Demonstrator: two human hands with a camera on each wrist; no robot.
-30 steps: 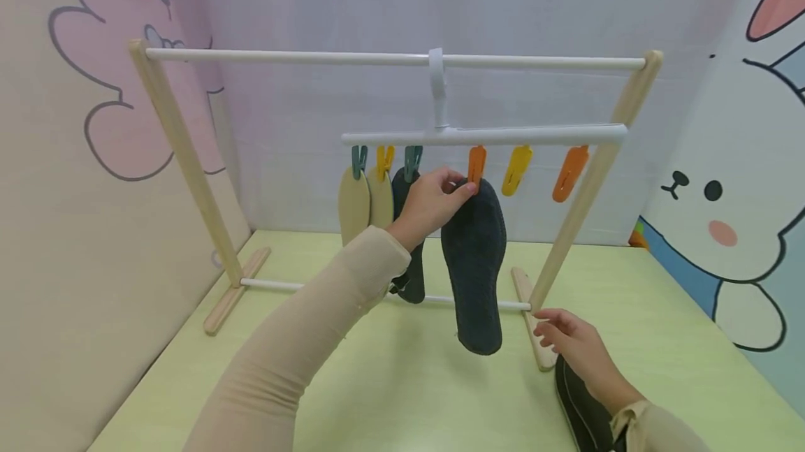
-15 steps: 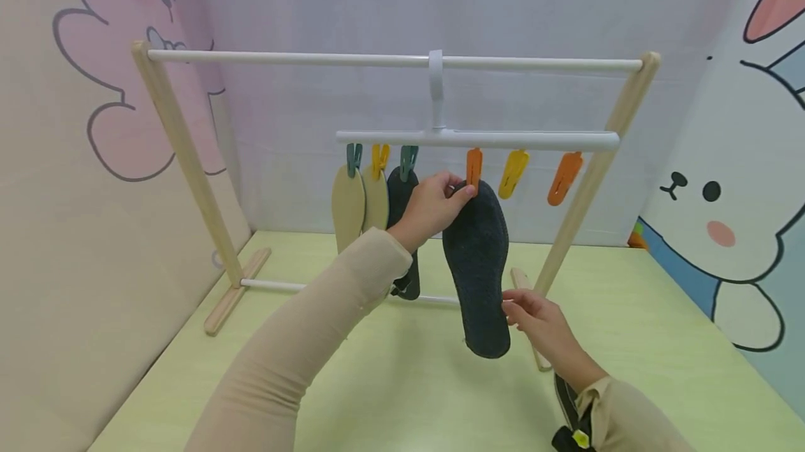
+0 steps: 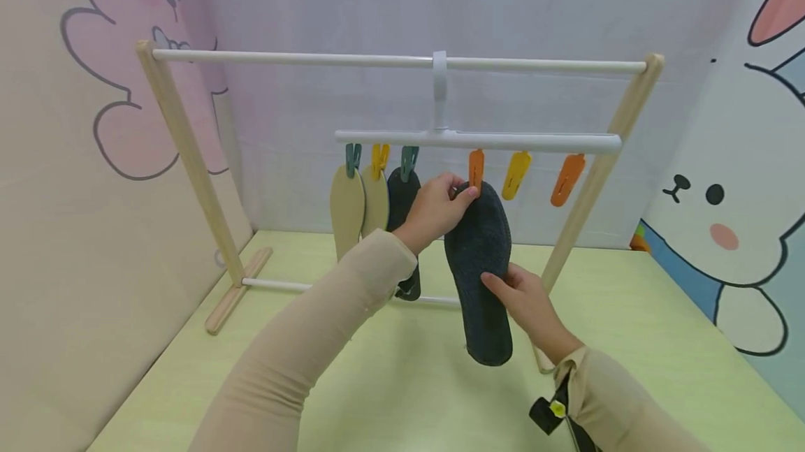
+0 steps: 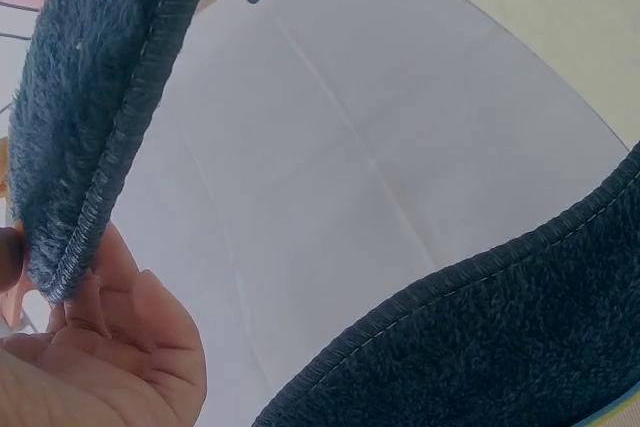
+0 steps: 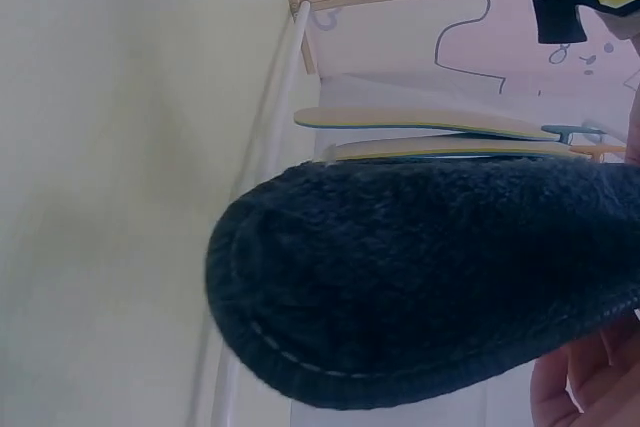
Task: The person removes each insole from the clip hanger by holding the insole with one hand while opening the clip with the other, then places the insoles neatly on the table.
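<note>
A dark blue-grey fuzzy insole [image 3: 479, 249] hangs below an orange clothespin [image 3: 476, 169] on the white hanger [image 3: 516, 142]. My left hand [image 3: 438, 209] pinches its upper end beside the clothespin. Halfway down, my right hand [image 3: 530, 304] grips the right edge, thumb on the front and fingers behind. Stitched edging shows on the insole [image 4: 100, 97] in the left wrist view; the insole [image 5: 420, 277] fills the middle of the right wrist view. Whether the clothespin bites the insole is hard to tell. To the left, another dark insole [image 3: 402, 193] hangs from a green clothespin [image 3: 409, 161].
Two beige insoles [image 3: 347, 207] hang at the hanger's left end. A yellow clothespin [image 3: 516, 175] and an orange clothespin [image 3: 567, 179] hang at right with nothing in them. The wooden rack [image 3: 195, 165] stands on a pale yellow table [image 3: 390, 382].
My right hand has come left and up from beside the rack's right foot and taken hold of the insole's edge. The left hand keeps its pinch at the top.
</note>
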